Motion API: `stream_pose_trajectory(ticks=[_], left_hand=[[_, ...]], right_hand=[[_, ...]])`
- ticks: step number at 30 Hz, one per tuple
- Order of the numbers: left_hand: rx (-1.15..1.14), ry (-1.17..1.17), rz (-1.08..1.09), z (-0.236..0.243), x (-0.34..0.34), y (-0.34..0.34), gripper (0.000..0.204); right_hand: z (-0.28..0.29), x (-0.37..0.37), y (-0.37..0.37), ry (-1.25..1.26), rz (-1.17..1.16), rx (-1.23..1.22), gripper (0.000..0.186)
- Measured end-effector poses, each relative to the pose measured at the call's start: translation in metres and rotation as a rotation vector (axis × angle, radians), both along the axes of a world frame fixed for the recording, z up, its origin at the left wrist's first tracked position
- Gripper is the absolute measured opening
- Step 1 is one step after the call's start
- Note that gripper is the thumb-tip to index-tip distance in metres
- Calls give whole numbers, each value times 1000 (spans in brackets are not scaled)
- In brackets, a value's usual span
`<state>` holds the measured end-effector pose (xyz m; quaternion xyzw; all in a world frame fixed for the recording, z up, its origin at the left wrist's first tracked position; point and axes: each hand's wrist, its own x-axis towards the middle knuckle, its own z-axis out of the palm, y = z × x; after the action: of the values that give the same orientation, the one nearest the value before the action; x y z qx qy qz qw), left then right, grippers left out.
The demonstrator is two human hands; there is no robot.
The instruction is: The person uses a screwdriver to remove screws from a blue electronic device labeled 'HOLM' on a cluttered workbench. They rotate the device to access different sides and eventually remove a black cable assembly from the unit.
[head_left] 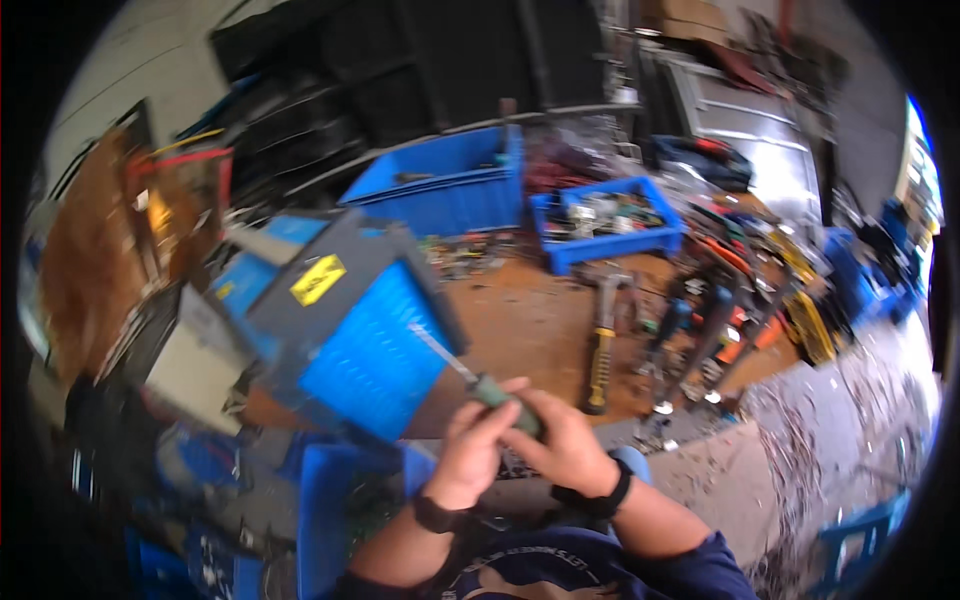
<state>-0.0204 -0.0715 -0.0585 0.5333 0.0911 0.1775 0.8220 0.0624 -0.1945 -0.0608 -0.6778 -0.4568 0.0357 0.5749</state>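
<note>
A screwdriver (pixel 487 390) with a green handle and a thin metal shaft points up and to the left, in front of a dark grey casing (pixel 288 345) with bright blue panels and a yellow label. My right hand (pixel 572 447) is closed round the rear of the handle. From the other side my left hand (pixel 468 455) also grips it, thumb and fingers against the handle. The shaft's tip overlaps the blue panel (pixel 375 355) in view; whether it touches cannot be told. Some fingers are hidden behind the handle.
A hammer (pixel 602 350) lies on the brown workbench (pixel 510 330), left of several pliers and hand tools (pixel 705 320). Behind stand a large blue bin (pixel 440 200) and a smaller blue tray (pixel 610 243) of metal parts. Another blue bin (pixel 315 510) sits below my left forearm.
</note>
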Motion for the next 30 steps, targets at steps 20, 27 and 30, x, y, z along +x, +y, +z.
stream_pose_trajectory(ticks=[20,27,30], left_hand=[[185,222,-80,-65,-108,60,29],[488,448,12,-74,-132,58,12],[610,498,7,-74,-135,62,16]], right_hand=[[-55,22,-93,-65,-137,-481,39],[-59,16,-92,-66,-126,-556,36],[-54,15,-83,-78,-112,-592,34]])
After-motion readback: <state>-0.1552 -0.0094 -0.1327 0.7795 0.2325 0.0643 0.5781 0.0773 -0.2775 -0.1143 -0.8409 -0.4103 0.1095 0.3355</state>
